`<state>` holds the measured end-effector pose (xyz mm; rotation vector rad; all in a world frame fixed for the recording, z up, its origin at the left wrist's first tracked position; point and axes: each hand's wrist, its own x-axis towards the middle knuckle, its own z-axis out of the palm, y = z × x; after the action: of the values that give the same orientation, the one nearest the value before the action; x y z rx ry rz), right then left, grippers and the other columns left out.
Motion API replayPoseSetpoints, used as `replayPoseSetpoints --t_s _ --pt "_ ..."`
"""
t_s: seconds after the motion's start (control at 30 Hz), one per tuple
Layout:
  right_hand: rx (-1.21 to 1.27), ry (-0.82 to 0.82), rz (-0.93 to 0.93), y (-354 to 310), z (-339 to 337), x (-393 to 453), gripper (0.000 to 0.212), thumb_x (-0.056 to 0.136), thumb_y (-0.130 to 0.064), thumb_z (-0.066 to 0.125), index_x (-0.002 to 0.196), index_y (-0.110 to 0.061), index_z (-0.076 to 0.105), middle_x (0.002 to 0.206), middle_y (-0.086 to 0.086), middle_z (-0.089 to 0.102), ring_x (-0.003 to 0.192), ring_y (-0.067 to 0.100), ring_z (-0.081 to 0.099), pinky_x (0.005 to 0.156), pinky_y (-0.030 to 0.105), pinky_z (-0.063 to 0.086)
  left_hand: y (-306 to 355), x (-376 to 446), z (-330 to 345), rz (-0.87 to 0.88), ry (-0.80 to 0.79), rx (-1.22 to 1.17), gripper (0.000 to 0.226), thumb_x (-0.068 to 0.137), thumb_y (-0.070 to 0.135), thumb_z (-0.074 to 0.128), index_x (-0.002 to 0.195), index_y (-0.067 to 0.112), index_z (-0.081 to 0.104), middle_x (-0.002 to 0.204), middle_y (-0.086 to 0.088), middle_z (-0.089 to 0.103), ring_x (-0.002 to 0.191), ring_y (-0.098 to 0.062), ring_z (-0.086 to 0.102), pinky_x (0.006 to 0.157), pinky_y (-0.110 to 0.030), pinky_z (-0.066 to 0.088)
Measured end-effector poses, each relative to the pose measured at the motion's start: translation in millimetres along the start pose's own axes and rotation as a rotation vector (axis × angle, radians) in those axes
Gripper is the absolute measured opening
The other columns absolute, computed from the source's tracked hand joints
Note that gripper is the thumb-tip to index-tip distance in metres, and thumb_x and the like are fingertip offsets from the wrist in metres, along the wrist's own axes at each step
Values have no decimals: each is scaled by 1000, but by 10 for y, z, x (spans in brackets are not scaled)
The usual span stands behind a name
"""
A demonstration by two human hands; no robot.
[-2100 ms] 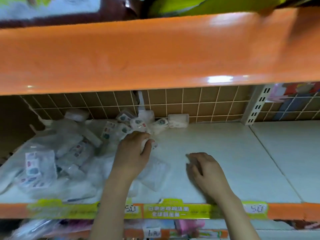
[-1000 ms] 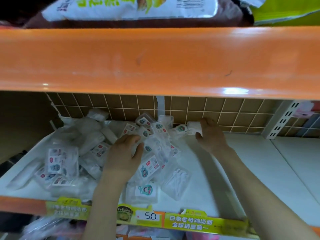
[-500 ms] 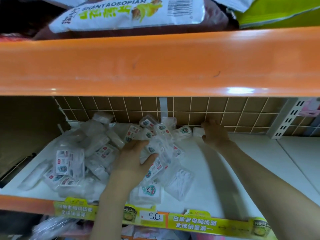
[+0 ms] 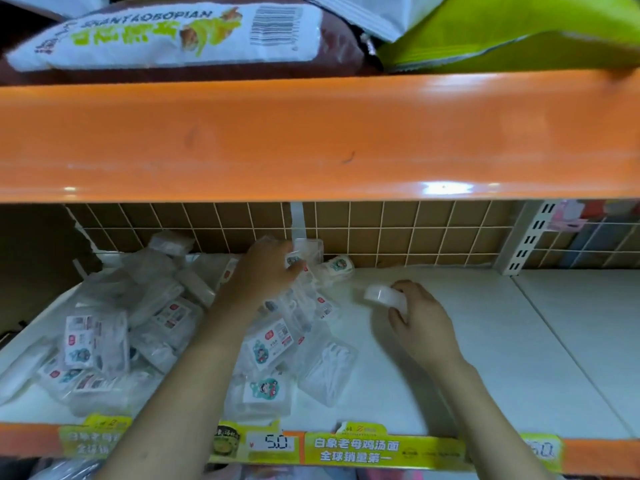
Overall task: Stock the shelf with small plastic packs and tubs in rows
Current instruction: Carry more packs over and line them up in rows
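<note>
Right hand (image 4: 420, 320) grip clasped a small tub (image 4: 384, 295) — loose pile (image 4: 166, 327) lay leftward, under the reaching left hand (image 4: 266, 271), grip state unclear.

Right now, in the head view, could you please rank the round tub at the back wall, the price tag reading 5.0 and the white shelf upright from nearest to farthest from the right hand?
1. Round tub, up-left at the wall.
2. Price tag, down-left on the front rail.
3. Shelf upright, far up-right.

All measured from the right hand.

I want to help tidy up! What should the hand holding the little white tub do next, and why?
Probably set the small white tub down on the bare white shelf to start a row. The right hand holds it just above open space, while the left hand reaches into the jumbled pile of packs.
</note>
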<state>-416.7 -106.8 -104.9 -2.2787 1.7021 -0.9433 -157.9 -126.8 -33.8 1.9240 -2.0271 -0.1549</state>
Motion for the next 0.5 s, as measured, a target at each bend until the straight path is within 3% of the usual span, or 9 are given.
replayPoseSetpoints --t_s 0.2,0.27,0.37,0.43,0.5 --pt "12 38 -20 89 -71 -259 33 74 -3 65 105 -11 58 94 10 63 78 36 60 62 33 43 57 530 111 -173 -297 182 70 88 61 47 132 7 47 130 -15 53 118 -31 51 95 -40 46" --pt "3 51 -15 130 -103 -297 31 74 -5 64 104 -10 59 93 10 64 77 36 60 61 32 43 80 593 111 -240 -362 170 72 85 63 52 130 7 49 123 -16 55 114 -31 53 95 -39 46" --pt "6 51 12 171 -141 -335 33 74 -2 66 106 -10 58 93 10 63 79 36 59 62 35 45 58 642 136 -301 -375 119 64 79 54 65 120 7 53 94 -8 54 96 -25 60 84 -36 53" --pt "10 54 17 175 -157 -352 34 74 -1 66 106 -10 59 94 10 63 80 36 59 63 35 46 28 654 162 -308 -352 113 59 77 48 70 117 7 54 95 -8 55 93 -24 60 82 -37 55" --pt "15 55 19 175 -163 -359 35 74 -1 67 106 -10 59 94 9 63 81 35 59 64 35 46 8 657 170 -302 -340 87 61 75 47 72 117 7 54 105 -11 58 101 -26 59 86 -39 53"
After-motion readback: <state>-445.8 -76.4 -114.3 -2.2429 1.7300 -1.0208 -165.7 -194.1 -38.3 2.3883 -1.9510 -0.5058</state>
